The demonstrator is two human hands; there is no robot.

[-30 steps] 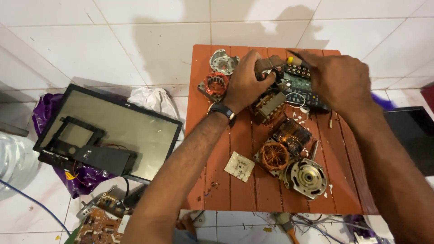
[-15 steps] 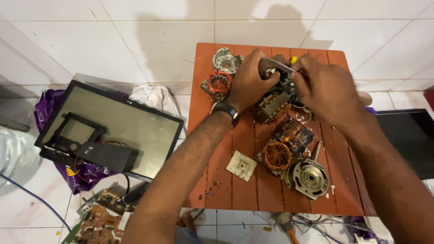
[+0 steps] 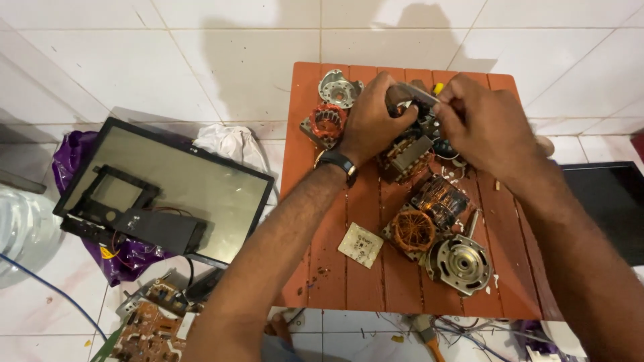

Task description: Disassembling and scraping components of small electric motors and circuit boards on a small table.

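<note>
My left hand (image 3: 367,119), with a black watch on its wrist, is closed around a dark part at the far middle of a small red wooden table (image 3: 335,275). My right hand (image 3: 484,124) pinches a thin silvery tool (image 3: 414,94) whose tip points toward the left hand. Under both hands lie a circuit board with a transformer (image 3: 407,157). What the left hand grips is mostly hidden by its fingers.
On the table lie motor parts: a copper-wound stator (image 3: 328,122), a metal end cap (image 3: 337,88), a copper coil (image 3: 412,230), a wound armature (image 3: 443,200), a round motor housing (image 3: 463,263) and a small white plate (image 3: 360,245). A flat screen panel (image 3: 201,184) and circuit boards (image 3: 151,322) lie on the tiled floor at left.
Both hands have shifted a little toward the table's far edge, and my right hand has raised the thin tool above the circuit board. The view moved slightly.
</note>
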